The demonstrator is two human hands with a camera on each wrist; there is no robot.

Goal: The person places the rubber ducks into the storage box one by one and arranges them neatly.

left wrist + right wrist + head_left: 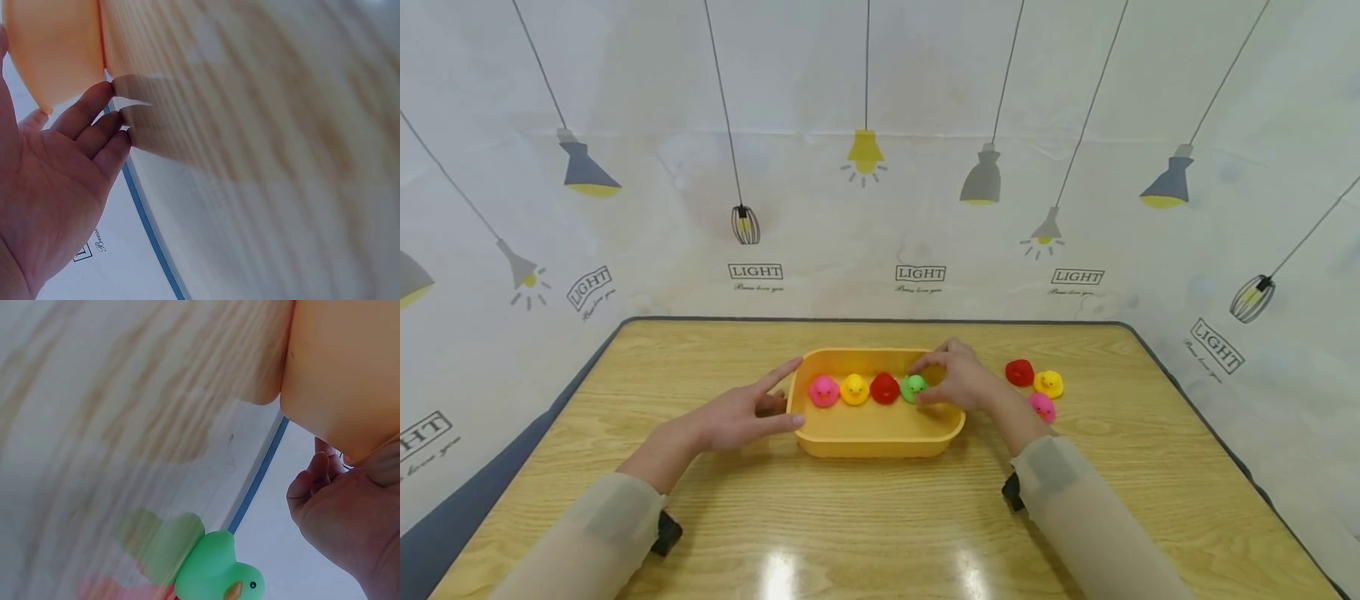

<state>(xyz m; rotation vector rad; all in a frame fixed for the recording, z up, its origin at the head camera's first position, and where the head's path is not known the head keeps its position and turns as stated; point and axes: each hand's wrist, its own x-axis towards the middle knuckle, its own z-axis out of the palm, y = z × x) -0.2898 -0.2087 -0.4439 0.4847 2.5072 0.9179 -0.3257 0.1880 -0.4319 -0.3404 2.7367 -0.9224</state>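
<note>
An orange-yellow plastic bin (872, 450) stands on the table. In it, a pink duck (823, 392), a yellow duck (854, 390), a red duck (884, 388) and a green duck (912, 386) sit side by side in a row. My right hand (958, 379) reaches over the bin's right end, thumb and index finger at the green duck's near and far sides. At the left end, my left hand (737, 417) touches the rim with extended thumb and index finger; the left wrist view shows its other fingers stretched out beside the wall.
Right of the bin lie another red duck (1019, 372), a yellow duck (1048, 384) and a pink duck (1042, 407). The right wrist view shows another green duck (212, 569) on the table. A lamp-printed backdrop (820, 208) surrounds the wooden table (850, 517).
</note>
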